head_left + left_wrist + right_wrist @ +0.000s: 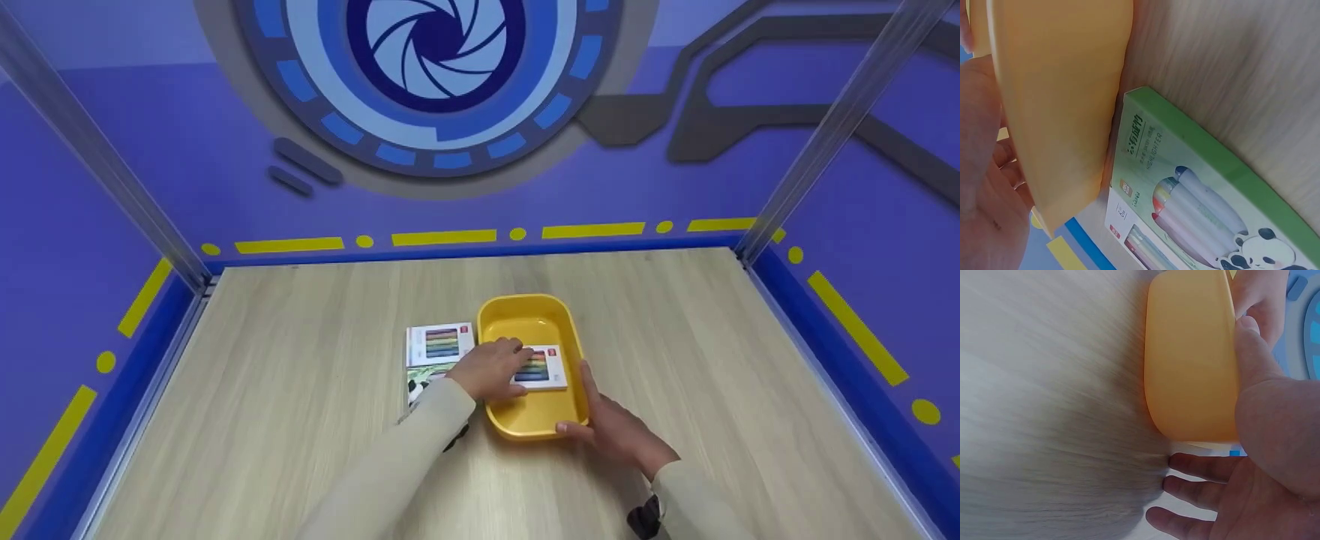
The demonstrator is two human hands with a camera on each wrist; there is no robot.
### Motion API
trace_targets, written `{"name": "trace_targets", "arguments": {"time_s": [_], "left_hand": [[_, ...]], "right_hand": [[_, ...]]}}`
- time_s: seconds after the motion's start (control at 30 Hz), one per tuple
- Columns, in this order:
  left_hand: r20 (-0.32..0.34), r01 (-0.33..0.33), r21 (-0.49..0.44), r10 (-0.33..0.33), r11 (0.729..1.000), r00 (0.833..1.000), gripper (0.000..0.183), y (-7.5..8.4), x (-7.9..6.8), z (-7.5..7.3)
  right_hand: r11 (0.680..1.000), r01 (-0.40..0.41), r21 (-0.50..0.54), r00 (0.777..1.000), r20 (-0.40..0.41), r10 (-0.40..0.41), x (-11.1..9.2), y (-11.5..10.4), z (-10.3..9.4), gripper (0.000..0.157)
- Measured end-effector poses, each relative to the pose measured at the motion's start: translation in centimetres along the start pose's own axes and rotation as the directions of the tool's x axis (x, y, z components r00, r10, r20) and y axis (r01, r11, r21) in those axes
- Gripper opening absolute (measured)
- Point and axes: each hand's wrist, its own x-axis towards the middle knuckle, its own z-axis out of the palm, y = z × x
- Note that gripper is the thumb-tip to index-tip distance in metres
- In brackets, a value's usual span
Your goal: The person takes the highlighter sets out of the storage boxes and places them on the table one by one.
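A yellow plastic bin stands on the table between both hands. Inside it is a white box of coloured pens with a window and a red mark. My left hand reaches over the bin's left rim and grips that box, fingers at its far edge and thumb at its near edge. The right hand rests against the bin's near right corner, thumb on the rim, other fingers fairly straight along the outside. Left of the bin lie a similar white pen box and a green panda highlighter box, partly hidden by my left sleeve.
The pale wooden table is enclosed by blue-purple panels with yellow dashes at the back and both sides. Clear upright posts stand at the back corners.
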Motion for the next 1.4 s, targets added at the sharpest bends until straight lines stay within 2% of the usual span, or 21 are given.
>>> {"name": "trace_targets", "arguments": {"time_s": [0.3,0.87,1.2,1.4], "left_hand": [[-0.006,0.0,-0.002,0.0,1.0,1.0,0.066,0.0,0.3,0.7],[-0.007,0.044,-0.039,-0.044,0.998,0.999,0.067,0.2,0.7,0.7],[-0.027,0.017,0.041,-0.016,0.999,1.0,0.068,0.5,1.2,0.8],[-0.014,0.017,0.079,-0.016,0.997,1.0,0.073,0.7,1.6,0.7]], "right_hand": [[1.0,-0.004,0.02,1.0,0.005,0.004,-0.1,0.1,0.2,0.115],[1.0,-0.006,0.022,1.0,0.015,0.005,-0.1,-0.1,0.1,0.114],[1.0,-0.004,0.007,1.0,0.002,0.004,-0.1,-0.2,0.0,0.116],[1.0,-0.008,0.0,1.0,-0.002,0.008,-0.1,-0.2,-0.1,0.115]]}}
